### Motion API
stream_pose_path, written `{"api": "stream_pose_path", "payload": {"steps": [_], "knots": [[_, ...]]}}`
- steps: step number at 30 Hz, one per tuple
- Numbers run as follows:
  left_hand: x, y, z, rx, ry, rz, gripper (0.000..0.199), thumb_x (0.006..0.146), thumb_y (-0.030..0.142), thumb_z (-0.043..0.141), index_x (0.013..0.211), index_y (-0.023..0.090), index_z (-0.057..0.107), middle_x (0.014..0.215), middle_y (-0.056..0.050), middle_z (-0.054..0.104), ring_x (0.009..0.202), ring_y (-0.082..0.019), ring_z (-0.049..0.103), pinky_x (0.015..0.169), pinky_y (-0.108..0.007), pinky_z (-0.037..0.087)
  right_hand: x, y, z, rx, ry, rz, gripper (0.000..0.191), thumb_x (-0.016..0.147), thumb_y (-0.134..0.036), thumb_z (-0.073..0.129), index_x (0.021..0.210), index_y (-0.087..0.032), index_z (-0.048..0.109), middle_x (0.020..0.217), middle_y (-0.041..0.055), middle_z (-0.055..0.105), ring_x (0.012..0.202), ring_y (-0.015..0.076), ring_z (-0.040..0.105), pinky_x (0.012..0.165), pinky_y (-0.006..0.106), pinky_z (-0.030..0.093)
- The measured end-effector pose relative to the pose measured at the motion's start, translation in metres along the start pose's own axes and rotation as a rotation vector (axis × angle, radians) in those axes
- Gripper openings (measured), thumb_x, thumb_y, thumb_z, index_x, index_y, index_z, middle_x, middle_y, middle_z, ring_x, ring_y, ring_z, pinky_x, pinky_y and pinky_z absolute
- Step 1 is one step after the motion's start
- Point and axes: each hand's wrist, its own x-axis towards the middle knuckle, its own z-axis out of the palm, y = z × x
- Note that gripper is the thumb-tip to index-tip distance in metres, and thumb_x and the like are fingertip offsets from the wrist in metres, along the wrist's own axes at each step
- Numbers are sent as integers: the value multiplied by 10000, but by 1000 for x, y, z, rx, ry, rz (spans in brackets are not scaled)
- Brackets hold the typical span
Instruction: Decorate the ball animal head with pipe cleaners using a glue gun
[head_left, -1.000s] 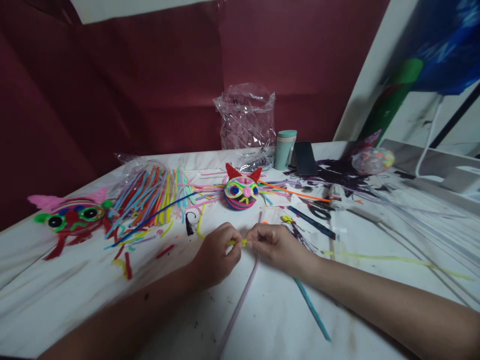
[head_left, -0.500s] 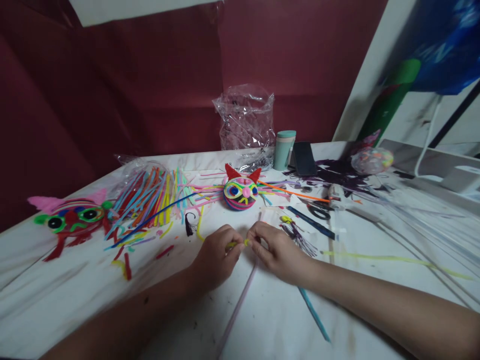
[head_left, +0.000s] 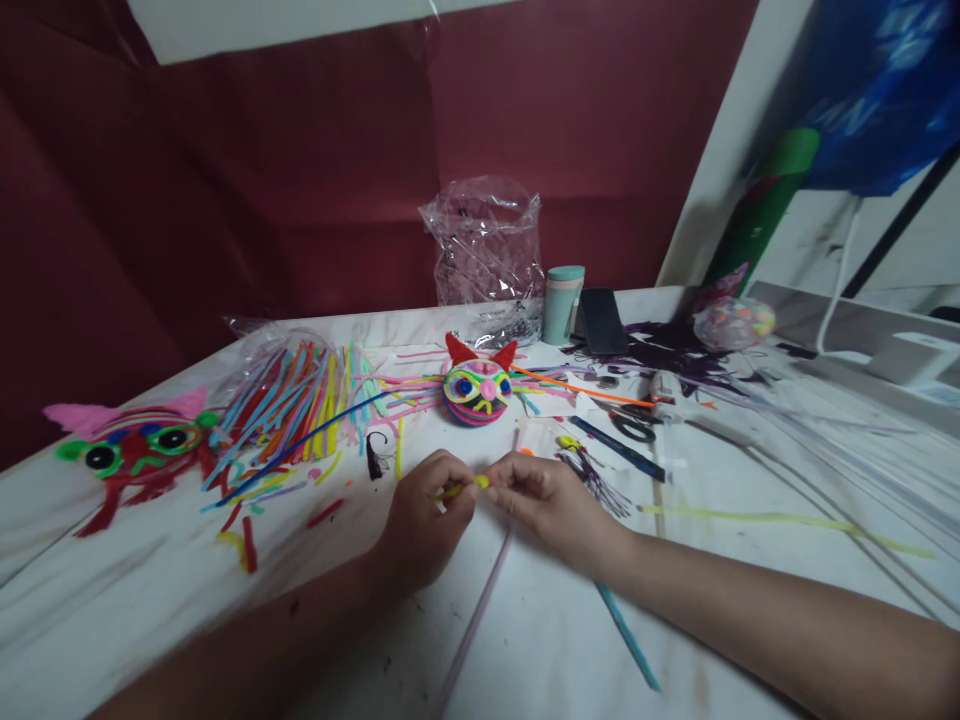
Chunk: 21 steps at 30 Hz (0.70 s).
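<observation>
Near the middle of the white table, my left hand (head_left: 429,515) pinches a short yellow pipe cleaner (head_left: 452,492). Its curled end (head_left: 482,482) lies between the fingertips of both hands. My right hand (head_left: 544,505) is closed on that curled end, fingertips almost touching those of the left. Just beyond the hands sits a round, multicoloured cat head (head_left: 478,390) with red ears and a pink nose. A lilac strip (head_left: 480,615) runs along the table below my hands, and a blue strip (head_left: 628,638) lies under my right forearm.
Loose pipe cleaners (head_left: 300,400) and a red-legged figure (head_left: 142,450) lie left. Behind stand a clear bag (head_left: 487,250), a green cup (head_left: 562,305) and a phone (head_left: 603,321). Scissors (head_left: 636,425), a dark blue strip (head_left: 619,448) and a purple tassel (head_left: 600,482) lie right.
The view has shifted slightly. My fingertips have come closer together around the yellow pipe cleaner, and its curled end shows more clearly between them.
</observation>
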Motion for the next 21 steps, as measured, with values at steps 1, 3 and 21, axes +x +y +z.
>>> {"api": "stream_pose_path", "payload": {"steps": [1, 3, 21], "knots": [[0, 0, 1, -16, 6, -7, 106, 724, 148, 486, 624, 181, 496, 627, 21, 500, 586, -104, 469, 556, -222, 371, 0, 0, 1, 8, 16, 4, 215, 790, -374, 559, 742, -165, 587, 686, 18, 597, 650, 143, 538, 606, 263, 434], [0, 0, 2, -23, -3, -15, 108, 723, 151, 487, 619, 181, 493, 627, 21, 504, 586, -104, 473, 561, -223, 374, -1, 1, 2, -16, 44, -14, 216, 795, -364, 556, 712, -165, 577, 662, 12, 579, 628, 136, 517, 592, 259, 424], [-1, -14, -1, 194, -298, 173, 107, 722, 115, 447, 659, 186, 495, 650, -2, 506, 605, -120, 482, 551, -234, 364, -2, 0, -10, -623, -170, -467, 168, 772, -49, 449, 682, -166, 530, 692, 62, 546, 672, 168, 488, 640, 279, 427]]}}
